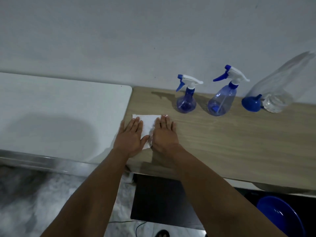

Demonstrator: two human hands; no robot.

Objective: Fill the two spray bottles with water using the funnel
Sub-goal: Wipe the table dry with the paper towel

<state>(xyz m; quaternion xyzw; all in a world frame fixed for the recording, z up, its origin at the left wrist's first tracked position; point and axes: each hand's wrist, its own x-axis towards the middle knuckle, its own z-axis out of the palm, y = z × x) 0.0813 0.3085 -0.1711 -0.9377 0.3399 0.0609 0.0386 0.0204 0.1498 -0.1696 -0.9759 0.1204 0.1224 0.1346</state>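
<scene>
Mid-frame we see the left hand and right hand pressed flat, fingers extended, on a white paper towel — gripping nothing. Upper right, on the wooden counter, stand two spray bottles — the blue funnel just beside them.

I see a dim, bluish, soft picture; a broad shadow lies on the white surface, edges bend, and the clear bottle smears at right.

No readable text, labels, brands or nos. anywhere: spray bottles, funnel and paper towel on the table all plain.
</scene>
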